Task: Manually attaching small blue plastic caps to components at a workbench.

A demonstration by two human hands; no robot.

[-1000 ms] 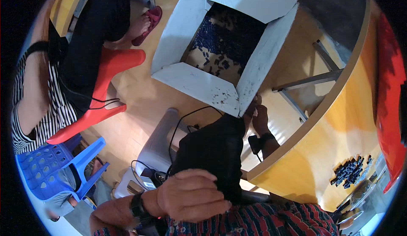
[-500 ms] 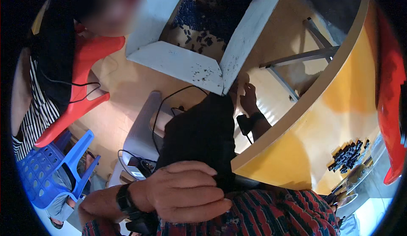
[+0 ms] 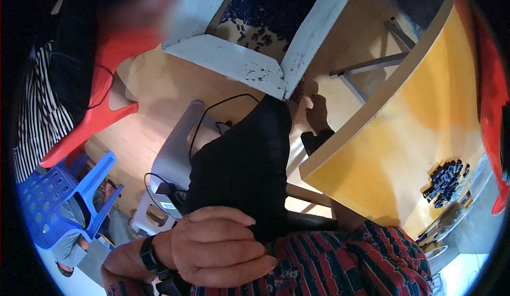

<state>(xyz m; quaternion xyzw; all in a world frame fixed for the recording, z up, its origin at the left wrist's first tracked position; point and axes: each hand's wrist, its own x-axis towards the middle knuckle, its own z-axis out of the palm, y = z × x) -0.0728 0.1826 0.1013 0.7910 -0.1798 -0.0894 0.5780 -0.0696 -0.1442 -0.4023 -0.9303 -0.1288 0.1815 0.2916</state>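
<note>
- Table [image 3: 393,152]: the yellow top lies on the right side of the view, its curved edge near the right-hand fingers. The edge conceals part of the right forearm.
- Box [image 3: 228,59]: white, with its flaps folded outward. Its near corner is just beside the right-hand fingers and well apart from the left-hand fingers; a black trouser leg [image 3: 244,163] lies between. The far end is cut off by the upper border.
- Left hand [image 3: 223,248]: in front of the patterned shirt [image 3: 340,264], back of the hand facing the camera. The fingers are bent and lie side by side; the palm is hidden — whether they pinch anything cannot be told. The forearm enters from the lower left, with a black wristband [image 3: 151,256].
- Right hand [image 3: 317,112]: lowered beyond the table edge, fingers directed toward the box corner. It is small and dim — finger state and contact cannot be told. A black device [image 3: 313,141] sits at the wrist.
- Dark pieces [image 3: 271,6]: scattered inside the box, beyond the right-hand fingers. A separate dark pile [image 3: 446,184] rests on the table, well apart from both hands.
</note>
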